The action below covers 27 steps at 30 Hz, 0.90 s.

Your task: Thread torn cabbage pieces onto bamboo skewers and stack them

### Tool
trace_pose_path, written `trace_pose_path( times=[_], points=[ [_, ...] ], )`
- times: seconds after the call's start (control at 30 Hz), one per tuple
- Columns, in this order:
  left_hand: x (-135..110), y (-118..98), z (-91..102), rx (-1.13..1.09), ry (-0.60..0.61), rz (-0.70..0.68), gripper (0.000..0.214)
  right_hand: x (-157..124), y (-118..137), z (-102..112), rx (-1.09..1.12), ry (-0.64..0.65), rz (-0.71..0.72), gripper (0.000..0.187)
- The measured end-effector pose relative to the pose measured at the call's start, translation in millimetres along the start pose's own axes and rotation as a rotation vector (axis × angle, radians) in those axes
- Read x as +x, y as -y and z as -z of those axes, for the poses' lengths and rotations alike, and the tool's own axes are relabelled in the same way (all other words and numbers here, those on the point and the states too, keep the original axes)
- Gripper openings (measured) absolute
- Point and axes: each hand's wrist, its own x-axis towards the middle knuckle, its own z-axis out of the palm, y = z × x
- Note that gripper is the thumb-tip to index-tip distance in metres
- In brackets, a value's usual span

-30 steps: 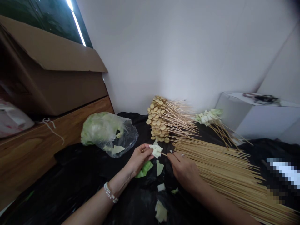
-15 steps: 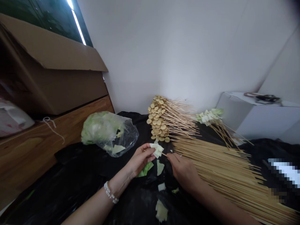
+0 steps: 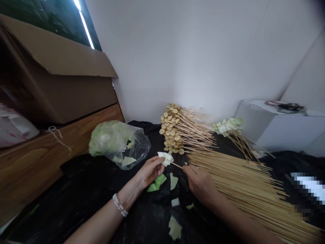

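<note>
Skewer (image 3: 177,165) lies near-level, tip leftward into cabbage pieces (image 3: 165,158).

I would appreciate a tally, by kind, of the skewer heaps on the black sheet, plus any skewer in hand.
Heaps of round-slice skewers: 1
Heaps of cabbage skewers: 1
Heaps of bare skewers: 1
In the right hand, a skewer with its tip at the cabbage in the left hand: 1
Total: 4
</note>
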Motion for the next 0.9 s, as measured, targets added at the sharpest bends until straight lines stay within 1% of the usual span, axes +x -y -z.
trace_pose_path(
  times=[0.2,0.3,0.43,0.53,0.6,0.73,0.9],
  points=[
    [-1.9,-0.8,-0.7,0.037,0.012,0.016,0.008,0.1,-0.3,-0.3,0.005,-0.002,0.007,0.028],
    [-2.5,-3.7,-1.4,0.064,0.007,-0.013,0.007,1.0,-1.7,-0.3,-0.025,-0.024,0.004,0.028],
    [-1.9,-7.0,-1.8,0.067,-0.032,-0.067,0.002,1.0,-2.4,-0.2,-0.033,-0.033,-0.011,0.027],
    [-0.5,-7.6,-1.3,0.067,-0.051,-0.091,0.007,1.1,-1.9,0.2,-0.035,-0.035,-0.007,0.027],
    [0.4,-7.3,-1.1,0.058,-0.060,-0.084,0.008,1.3,-1.5,0.6,-0.027,-0.041,0.001,0.027],
    [1.0,-5.5,-1.5,0.034,-0.073,-0.027,0.006,1.6,-1.2,1.1,-0.004,-0.026,0.009,0.027],
    [-1.1,-3.2,-3.1,0.050,-0.055,-0.042,0.006,1.4,-0.8,0.6,-0.041,-0.015,-0.004,0.026]
  ],
)
